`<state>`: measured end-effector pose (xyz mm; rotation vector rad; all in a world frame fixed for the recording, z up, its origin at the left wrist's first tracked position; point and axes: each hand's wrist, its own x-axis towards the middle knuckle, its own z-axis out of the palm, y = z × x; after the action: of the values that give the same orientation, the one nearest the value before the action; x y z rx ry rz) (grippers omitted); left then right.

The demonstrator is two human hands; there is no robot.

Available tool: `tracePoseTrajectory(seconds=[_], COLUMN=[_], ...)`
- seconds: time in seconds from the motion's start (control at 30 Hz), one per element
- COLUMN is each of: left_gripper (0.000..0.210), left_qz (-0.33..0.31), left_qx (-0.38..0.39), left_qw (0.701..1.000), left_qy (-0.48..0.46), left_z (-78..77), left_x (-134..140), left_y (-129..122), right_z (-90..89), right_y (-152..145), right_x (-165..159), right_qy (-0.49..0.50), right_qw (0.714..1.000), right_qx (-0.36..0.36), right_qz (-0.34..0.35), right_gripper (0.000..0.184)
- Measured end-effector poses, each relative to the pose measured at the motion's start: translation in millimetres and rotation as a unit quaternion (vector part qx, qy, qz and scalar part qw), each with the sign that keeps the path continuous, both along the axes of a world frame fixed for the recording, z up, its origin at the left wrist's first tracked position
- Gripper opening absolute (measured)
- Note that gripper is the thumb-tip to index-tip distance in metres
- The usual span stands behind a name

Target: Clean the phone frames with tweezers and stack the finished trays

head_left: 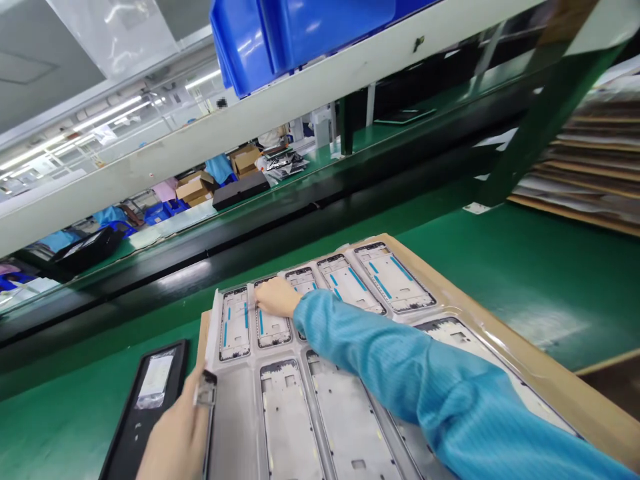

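My left hand (173,433) grips a phone frame (206,393) by its edge, tilted up and seen nearly edge-on beside the tray. My right hand (277,297), in a blue sleeve, reaches over the clear plastic tray (235,400). Its curled fingers are at the upper end of another phone frame (274,330) in the back row; whatever they pinch is hidden. Back-row frames, such as the right-hand one (395,277), bear blue strips. Front-row frames (290,420) show bare grey metal, and the front-left pocket holds no frame.
A black tray (145,413) with a small clear bag lies left on the green table (500,273). Cardboard (550,373) lies under the plastic tray. Behind runs a dark conveyor (200,267), with blue bins (300,33) above. Stacked cardboard sheets (585,153) stand right.
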<state>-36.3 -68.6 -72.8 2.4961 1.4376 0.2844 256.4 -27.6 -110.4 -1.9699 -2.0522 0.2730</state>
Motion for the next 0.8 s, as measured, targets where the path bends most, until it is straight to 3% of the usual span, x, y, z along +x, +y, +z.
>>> tracePoseTrajectory(seconds=[0.1, 0.2, 0.27, 0.33, 0.47, 0.6, 0.7, 0.8], left_gripper=[0.052, 0.065, 0.078, 0.082, 0.079, 0.075, 0.069, 0.07], left_qz=[0.079, 0.149, 0.163, 0.135, 0.108, 0.1, 0.078, 0.047], left_qx=[-0.007, -0.033, -0.041, -0.045, -0.076, -0.115, -0.13, -0.094], left_qw=[0.988, 0.945, 0.911, 0.895, 0.883, 0.885, 0.904, 0.949], left_qy=[-0.129, -0.291, -0.376, -0.422, -0.451, -0.439, -0.4, -0.296], left_z=[15.5, 25.9, 27.7, 27.2, 25.6, 17.5, -2.2, -35.3], left_x=[-13.0, -12.6, -3.4, 10.0, 30.9, 28.5, 11.3, -17.1], left_y=[13.3, 18.6, 15.4, 9.8, 4.4, 8.5, 9.2, 2.4], right_z=[3.9, 12.9, 21.2, 29.7, 43.3, 51.6, 51.6, 43.9], right_y=[-0.9, -2.4, -4.3, -7.9, -20.5, -30.7, -24.5, -8.5], right_x=[-1.9, -13.5, -26.8, -41.2, -60.7, -62.9, -49.9, -22.7], right_qy=[0.084, 0.193, 0.27, 0.337, 0.422, 0.456, 0.462, 0.47], right_qw=[0.996, 0.979, 0.959, 0.935, 0.887, 0.865, 0.869, 0.872], right_qx=[0.028, 0.061, 0.07, 0.062, 0.026, -0.014, -0.044, -0.077], right_qz=[0.002, 0.016, 0.047, 0.096, 0.184, 0.208, 0.174, 0.11], right_gripper=[0.028, 0.026, 0.029, 0.033, 0.042, 0.033, 0.027, 0.028])
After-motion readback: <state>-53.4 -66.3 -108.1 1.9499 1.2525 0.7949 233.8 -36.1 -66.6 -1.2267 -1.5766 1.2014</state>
